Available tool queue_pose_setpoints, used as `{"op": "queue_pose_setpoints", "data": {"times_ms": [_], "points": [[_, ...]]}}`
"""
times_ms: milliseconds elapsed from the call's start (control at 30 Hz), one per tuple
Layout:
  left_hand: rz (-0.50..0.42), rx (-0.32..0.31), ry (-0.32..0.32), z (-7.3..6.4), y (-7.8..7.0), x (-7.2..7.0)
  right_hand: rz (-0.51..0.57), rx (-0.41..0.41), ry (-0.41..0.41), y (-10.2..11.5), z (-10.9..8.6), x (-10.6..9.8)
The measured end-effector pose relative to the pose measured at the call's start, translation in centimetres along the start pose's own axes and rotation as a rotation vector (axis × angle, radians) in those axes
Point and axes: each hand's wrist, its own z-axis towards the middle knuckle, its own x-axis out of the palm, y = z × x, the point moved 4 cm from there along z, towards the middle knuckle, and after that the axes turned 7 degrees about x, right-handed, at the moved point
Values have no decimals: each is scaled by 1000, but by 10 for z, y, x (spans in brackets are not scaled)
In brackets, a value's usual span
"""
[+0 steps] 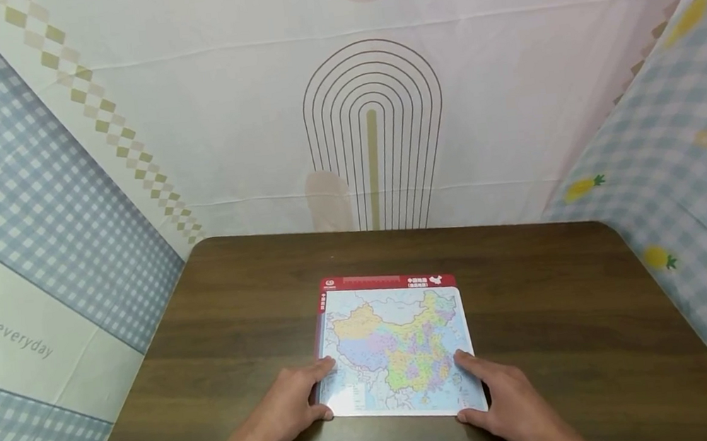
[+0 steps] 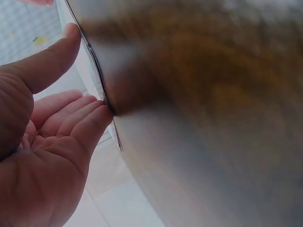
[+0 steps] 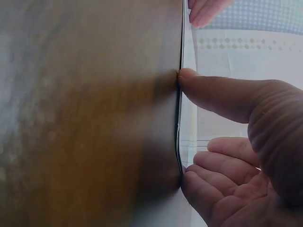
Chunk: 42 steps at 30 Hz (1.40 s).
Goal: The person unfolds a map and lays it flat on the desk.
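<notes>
A flat map of China, with a red band along its far edge and rounded corners, lies on the brown wooden table in the head view. At its near left corner, my left hand touches the side and the near edge with fingers and thumb spread. My right hand does likewise at the near right corner. Both wrist views show the map edge-on as a thin dark-edged sheet, with the fingertips of the left hand and the thumb of the right hand against it. Neither hand curls round it.
The wooden table has rounded far corners. Behind it hangs a pale cloth with an arch pattern. Blue checked cloth hangs on the left, and another checked cloth with pineapples drapes along the right side.
</notes>
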Motion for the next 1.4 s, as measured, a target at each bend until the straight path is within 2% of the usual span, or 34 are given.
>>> {"op": "queue_pose_setpoints", "data": {"times_ms": [200, 367, 567, 900, 1033, 1167, 1267, 1400], "points": [[-10, -5, 38, 0, -2, 1, -2, 2, -1, 1, 0, 0], [-8, -12, 33, -1, -5, 2, 6, -34, -19, -1, -1, -1], [36, 21, 23, -4, -9, 4, -3, -91, -47, -4, 3, -3], [45, 2, 75, -7, -22, 13, -21, -156, -59, -13, 19, -12], [56, 23, 75, -7, -28, 15, -16, -156, -57, -17, 24, -15], [24, 54, 75, -7, -33, 17, -11, -155, -39, -20, 30, -17], [7, 54, 84, -7, -37, 19, -12, -166, -27, -22, 36, -19], [35, 54, 75, -7, -45, 23, -24, -179, -25, -24, 44, -21]]}}
